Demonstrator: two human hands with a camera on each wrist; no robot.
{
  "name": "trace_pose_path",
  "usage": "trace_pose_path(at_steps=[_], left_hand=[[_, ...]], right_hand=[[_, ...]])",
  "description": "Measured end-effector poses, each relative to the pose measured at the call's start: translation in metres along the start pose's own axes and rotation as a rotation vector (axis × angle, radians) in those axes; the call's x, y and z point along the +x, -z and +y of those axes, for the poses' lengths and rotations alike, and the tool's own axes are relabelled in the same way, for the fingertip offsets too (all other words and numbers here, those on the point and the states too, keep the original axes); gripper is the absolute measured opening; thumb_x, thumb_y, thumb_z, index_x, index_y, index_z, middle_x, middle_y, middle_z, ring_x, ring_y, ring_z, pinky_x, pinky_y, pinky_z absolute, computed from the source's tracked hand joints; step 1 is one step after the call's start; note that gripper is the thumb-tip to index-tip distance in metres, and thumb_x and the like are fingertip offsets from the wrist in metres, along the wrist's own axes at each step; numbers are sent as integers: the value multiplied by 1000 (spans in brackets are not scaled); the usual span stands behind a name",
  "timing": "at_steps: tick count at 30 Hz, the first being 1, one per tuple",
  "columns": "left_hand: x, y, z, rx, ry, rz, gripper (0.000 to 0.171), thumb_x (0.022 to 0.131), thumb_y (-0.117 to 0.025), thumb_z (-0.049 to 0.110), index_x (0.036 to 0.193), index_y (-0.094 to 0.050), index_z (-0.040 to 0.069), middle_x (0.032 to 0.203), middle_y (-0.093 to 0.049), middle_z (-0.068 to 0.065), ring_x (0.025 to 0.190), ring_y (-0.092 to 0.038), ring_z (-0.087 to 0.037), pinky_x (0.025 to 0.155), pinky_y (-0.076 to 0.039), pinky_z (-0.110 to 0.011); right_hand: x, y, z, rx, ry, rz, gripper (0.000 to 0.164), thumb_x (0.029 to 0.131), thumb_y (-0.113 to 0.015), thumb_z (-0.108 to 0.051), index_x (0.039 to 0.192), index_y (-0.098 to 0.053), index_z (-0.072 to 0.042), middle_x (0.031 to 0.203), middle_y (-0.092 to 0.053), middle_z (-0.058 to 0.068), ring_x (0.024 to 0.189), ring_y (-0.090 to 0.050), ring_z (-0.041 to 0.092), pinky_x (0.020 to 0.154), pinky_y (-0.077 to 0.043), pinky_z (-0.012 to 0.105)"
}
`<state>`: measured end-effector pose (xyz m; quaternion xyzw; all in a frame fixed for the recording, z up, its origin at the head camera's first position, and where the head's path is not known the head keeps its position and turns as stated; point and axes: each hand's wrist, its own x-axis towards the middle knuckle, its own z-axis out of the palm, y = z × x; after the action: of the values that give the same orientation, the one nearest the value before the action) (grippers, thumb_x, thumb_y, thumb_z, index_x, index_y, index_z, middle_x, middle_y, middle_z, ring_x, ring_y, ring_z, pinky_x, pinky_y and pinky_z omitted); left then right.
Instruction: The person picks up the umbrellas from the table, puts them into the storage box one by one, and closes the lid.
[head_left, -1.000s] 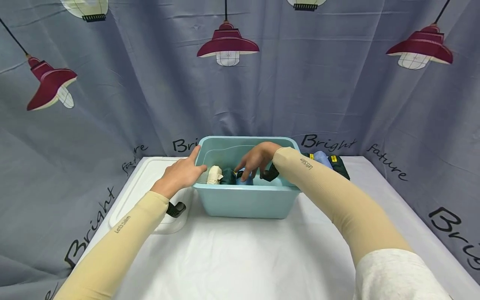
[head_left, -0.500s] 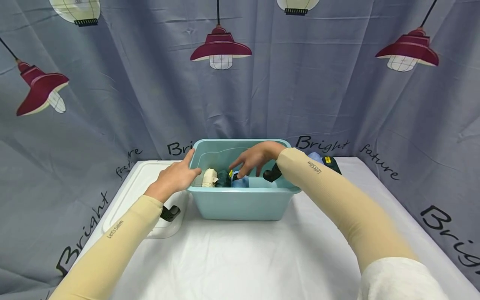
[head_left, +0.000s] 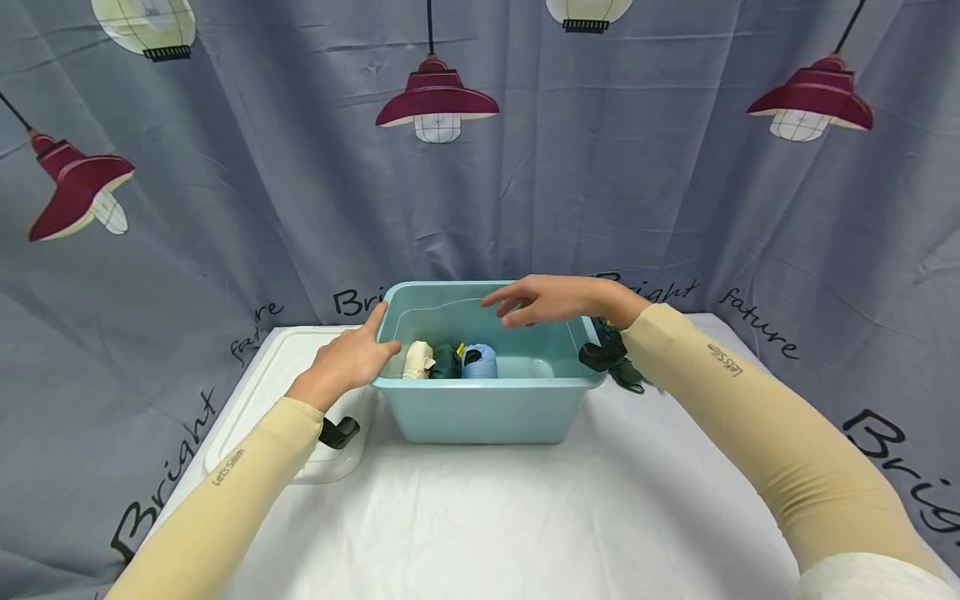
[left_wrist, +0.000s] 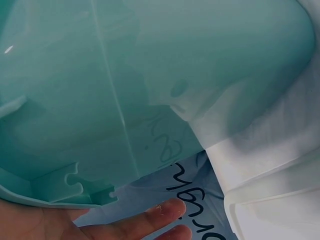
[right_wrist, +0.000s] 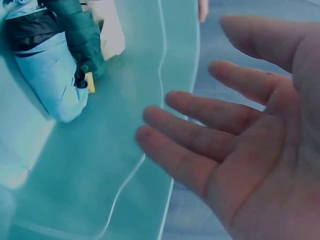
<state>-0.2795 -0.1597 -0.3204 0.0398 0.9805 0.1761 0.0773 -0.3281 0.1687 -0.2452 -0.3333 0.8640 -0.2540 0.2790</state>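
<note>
A light blue plastic bin [head_left: 480,412] stands on the white-covered table. Along its near left inside lie a cream rolled bundle [head_left: 417,360], a dark green rolled bundle [head_left: 446,362] and a light blue rolled bundle [head_left: 479,362] with a black band. My left hand [head_left: 348,360] rests at the bin's left rim; in the left wrist view its straight fingers [left_wrist: 150,220] extend outside the wall. My right hand [head_left: 551,300] hovers over the bin's right half, holding nothing. The right wrist view shows its fingers [right_wrist: 200,112] spread and relaxed, apart from the light blue bundle [right_wrist: 52,75].
A white lid [head_left: 288,375] lies on the table left of the bin. Right of it, partly hidden by my right wrist, are more dark green bundles [head_left: 628,377]. A grey curtain [head_left: 480,208] printed with lamps and lettering hangs behind.
My right hand has lifted off the light blue bundle and moved up and to the right, leaving it beside the dark green one. My left hand stays at the rim; the view has shifted slightly.
</note>
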Motion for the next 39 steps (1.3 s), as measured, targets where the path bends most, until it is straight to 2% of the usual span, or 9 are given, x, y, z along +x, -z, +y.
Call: trace_pose_path(at_steps=[3,7,14,18,22,26,34,39], left_hand=[[-1,1,0,-1,-3,10,81,99,-39,51,163,6,30,137,-59,-21,102,-64,-33,68,-46,-45],[0,2,-1,-8,-9,19,81,98,-40,50,163,5,30,142,-56,-22,106,-63,-34,71,-47,-47],[0,0,-3,-23,-4,14,82,98,-39,51,163,7,31,145,-53,-23,114,-61,-37,75,-48,-50],[1,-1,-2,-32,-17,17,82,98,-39,50,163,7,30,148,-50,-24,121,-59,-40,81,-47,-55],[1,-1,-2,-35,-12,16,81,98,-38,50,163,8,32,148,-49,-24,120,-59,-40,81,-47,-55],[1,-1,-1,-39,-5,14,81,98,-38,50,163,8,32,148,-49,-25,121,-58,-39,82,-46,-55],[1,-3,0,-39,-4,8,81,99,-39,49,162,9,33,151,-46,-25,122,-57,-41,84,-46,-57],[1,-3,0,-40,-5,10,81,99,-39,48,163,7,32,149,-48,-25,121,-58,-42,83,-47,-57]], right_hand=[[-20,2,8,42,18,97,51,104,-56,-28,154,-43,-25,151,-51,5,138,-51,23,109,-43,46],[-44,7,20,73,12,212,51,104,-56,-30,153,-44,-23,150,-52,6,137,-51,26,110,-41,51],[-68,15,46,115,-25,370,56,104,-54,-37,155,-40,-19,151,-51,12,134,-54,32,105,-47,51],[-82,18,61,133,-70,438,55,104,-54,-40,154,-41,-21,153,-48,10,130,-58,33,103,-48,50],[-93,20,75,130,-111,473,58,104,-52,-45,156,-39,-25,155,-47,9,129,-58,32,103,-48,53],[-99,20,89,146,-132,498,60,104,-50,-46,157,-36,-23,155,-46,12,131,-55,34,103,-47,55],[-110,18,117,176,-169,517,63,104,-53,-43,158,-34,-17,157,-42,15,136,-49,34,101,-51,44],[-117,16,132,180,-194,533,65,104,-54,-43,158,-33,-15,157,-41,16,137,-49,34,103,-49,46]])
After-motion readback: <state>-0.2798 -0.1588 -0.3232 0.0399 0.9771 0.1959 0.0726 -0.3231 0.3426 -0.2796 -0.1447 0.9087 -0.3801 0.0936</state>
